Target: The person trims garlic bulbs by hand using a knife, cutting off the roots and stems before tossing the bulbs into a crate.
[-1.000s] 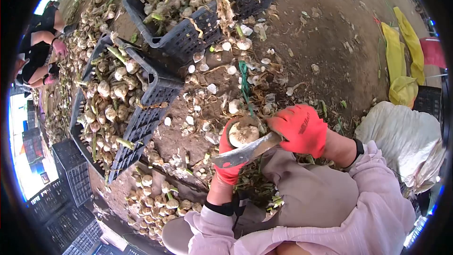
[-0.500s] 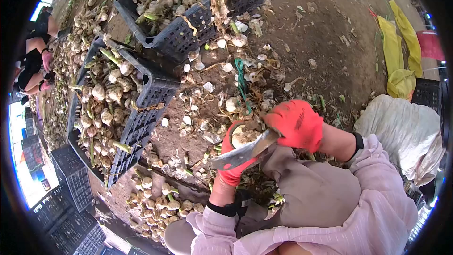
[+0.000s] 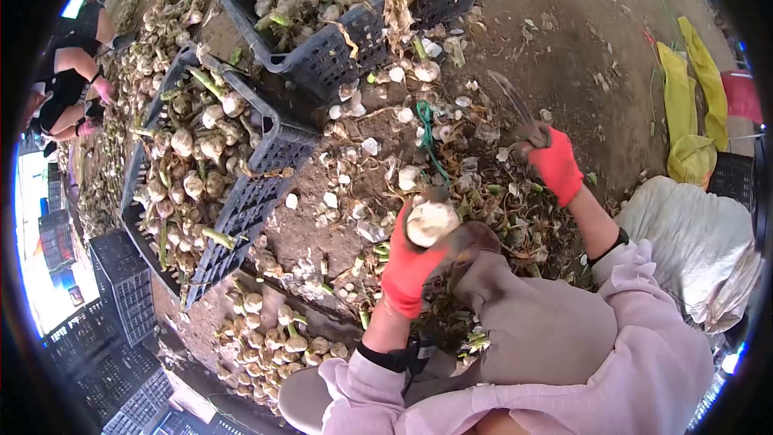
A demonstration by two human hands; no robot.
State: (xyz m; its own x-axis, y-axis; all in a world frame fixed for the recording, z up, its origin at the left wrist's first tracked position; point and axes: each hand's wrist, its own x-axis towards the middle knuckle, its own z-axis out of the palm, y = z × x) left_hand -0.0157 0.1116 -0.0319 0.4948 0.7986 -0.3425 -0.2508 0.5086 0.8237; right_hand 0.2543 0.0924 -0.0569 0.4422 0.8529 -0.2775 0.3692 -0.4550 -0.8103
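Note:
A garlic bulb (image 3: pixel 432 224) sits in my left hand (image 3: pixel 409 267), its pale cut face turned up and the red-gloved fingers wrapped round it. To the right, my right hand (image 3: pixel 554 163), gloved in red too, is closed on the handle of a knife (image 3: pixel 510 97). The blade is blurred and points up and away, apart from the bulb. Beneath the hands, garlic skins and cut stalk ends (image 3: pixel 515 217) litter the soil. A loose garlic bulb (image 3: pixel 409 178) lies just beyond my left hand.
Two black plastic crates (image 3: pixel 274 149) (image 3: pixel 378 40) of garlic stand ahead and left. Garlic bulbs (image 3: pixel 274 346) lie piled at lower left. A white sack (image 3: pixel 684 234) and yellow sacks (image 3: pixel 684 113) are at right. Another person (image 3: pixel 76 72) works at far left.
My right hand has swung up and to the right with the knife, away from the bulb. My left hand still holds the bulb, its cut face now exposed.

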